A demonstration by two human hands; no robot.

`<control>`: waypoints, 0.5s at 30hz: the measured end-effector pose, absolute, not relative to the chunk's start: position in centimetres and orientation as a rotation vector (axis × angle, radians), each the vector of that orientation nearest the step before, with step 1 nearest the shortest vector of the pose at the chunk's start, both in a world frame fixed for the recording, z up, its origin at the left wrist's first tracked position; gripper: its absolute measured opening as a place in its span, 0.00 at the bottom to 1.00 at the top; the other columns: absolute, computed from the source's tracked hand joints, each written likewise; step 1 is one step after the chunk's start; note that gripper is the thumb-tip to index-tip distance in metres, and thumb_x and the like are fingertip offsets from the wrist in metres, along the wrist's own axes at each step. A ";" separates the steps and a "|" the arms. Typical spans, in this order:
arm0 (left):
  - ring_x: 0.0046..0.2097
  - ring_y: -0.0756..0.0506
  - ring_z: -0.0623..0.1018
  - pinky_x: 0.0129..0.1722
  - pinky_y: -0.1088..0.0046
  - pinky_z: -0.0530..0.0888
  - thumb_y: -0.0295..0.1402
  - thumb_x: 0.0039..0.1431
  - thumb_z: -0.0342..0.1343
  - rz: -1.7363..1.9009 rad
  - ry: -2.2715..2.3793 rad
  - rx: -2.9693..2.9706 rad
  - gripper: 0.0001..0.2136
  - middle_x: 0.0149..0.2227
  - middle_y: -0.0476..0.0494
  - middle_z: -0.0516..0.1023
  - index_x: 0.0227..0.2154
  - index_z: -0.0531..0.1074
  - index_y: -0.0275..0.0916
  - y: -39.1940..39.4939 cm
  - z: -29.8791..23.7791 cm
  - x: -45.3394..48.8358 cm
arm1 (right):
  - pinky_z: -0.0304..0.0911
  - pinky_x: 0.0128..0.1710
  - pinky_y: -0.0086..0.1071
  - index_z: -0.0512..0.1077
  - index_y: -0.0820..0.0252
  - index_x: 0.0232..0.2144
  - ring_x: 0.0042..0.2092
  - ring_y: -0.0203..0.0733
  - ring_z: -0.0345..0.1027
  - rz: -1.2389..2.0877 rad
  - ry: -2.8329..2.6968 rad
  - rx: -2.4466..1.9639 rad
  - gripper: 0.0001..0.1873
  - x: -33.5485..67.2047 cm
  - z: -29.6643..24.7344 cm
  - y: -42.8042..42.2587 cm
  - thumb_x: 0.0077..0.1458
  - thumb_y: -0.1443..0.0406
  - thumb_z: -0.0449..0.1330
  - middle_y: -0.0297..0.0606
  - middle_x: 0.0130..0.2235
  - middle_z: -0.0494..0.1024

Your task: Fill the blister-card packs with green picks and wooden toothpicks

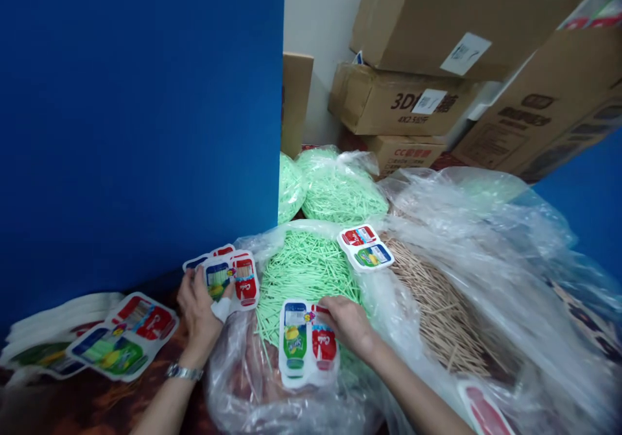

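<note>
Holding near pack in right hand, pointing longways away, at front edge of green sticks; gripping far pack in left hand.

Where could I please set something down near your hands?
Likely the dark patterned surface between the leftmost printed packs and the wristwatch. The middle is crowded with green sticks and the pack at the right hand; brown sticks and clear plastic fill the right.

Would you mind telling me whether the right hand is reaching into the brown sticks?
No, the right hand holds a Sprite-and-Cola pack near its upper corner, in front of the green sticks.
</note>
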State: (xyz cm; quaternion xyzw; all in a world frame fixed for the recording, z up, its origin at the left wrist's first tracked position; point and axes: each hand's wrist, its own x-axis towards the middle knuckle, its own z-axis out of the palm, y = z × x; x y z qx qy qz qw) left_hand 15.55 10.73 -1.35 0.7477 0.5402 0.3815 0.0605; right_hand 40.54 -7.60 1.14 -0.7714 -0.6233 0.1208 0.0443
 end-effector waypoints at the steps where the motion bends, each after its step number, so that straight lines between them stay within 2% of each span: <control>1: 0.63 0.28 0.53 0.59 0.47 0.55 0.41 0.54 0.57 1.177 1.595 2.306 0.36 0.63 0.24 0.50 0.62 0.53 0.31 10.1 -1.0 15.7 | 0.59 0.34 0.30 0.70 0.57 0.41 0.37 0.43 0.71 0.346 -1.903 -2.374 0.09 40.6 0.9 -7.6 0.61 0.64 0.52 0.38 0.34 0.78; 3: 0.64 0.30 0.53 0.60 0.49 0.54 0.38 0.55 0.57 1.183 1.408 2.399 0.33 0.64 0.27 0.49 0.61 0.55 0.33 8.3 -0.3 16.0 | 0.59 0.32 0.30 0.69 0.58 0.44 0.34 0.43 0.71 0.291 -1.895 -2.427 0.11 40.7 0.7 -7.7 0.62 0.65 0.50 0.40 0.32 0.78; 7: 0.62 0.35 0.61 0.60 0.54 0.60 0.34 0.57 0.56 0.855 0.911 2.373 0.29 0.61 0.34 0.61 0.61 0.55 0.41 2.7 0.0 17.7 | 0.59 0.34 0.31 0.69 0.59 0.36 0.36 0.43 0.70 0.188 -1.805 -2.339 0.11 40.7 2.0 -8.0 0.63 0.65 0.47 0.41 0.33 0.77; 9: 0.63 0.35 0.59 0.60 0.53 0.60 0.34 0.55 0.57 0.647 0.870 2.194 0.33 0.63 0.33 0.58 0.63 0.52 0.40 0.3 -0.2 19.1 | 0.59 0.36 0.31 0.67 0.59 0.34 0.37 0.42 0.68 0.247 -1.699 -2.153 0.11 40.5 3.8 -8.3 0.63 0.64 0.47 0.41 0.35 0.75; 13: 0.65 0.34 0.55 0.61 0.53 0.58 0.33 0.47 0.63 0.531 0.769 1.746 0.47 0.66 0.30 0.49 0.66 0.40 0.39 -1.6 -0.1 22.1 | 0.58 0.32 0.28 0.63 0.57 0.32 0.31 0.36 0.64 0.700 -1.376 -1.784 0.12 39.0 7.2 -8.9 0.63 0.57 0.47 0.32 0.29 0.70; 15: 0.62 0.33 0.62 0.56 0.55 0.65 0.35 0.43 0.65 0.528 0.696 1.475 0.52 0.65 0.28 0.52 0.66 0.37 0.40 -1.5 0.5 23.6 | 0.59 0.33 0.27 0.62 0.56 0.32 0.32 0.35 0.63 0.911 -1.181 -1.575 0.14 37.8 7.7 -9.1 0.61 0.53 0.49 0.31 0.29 0.68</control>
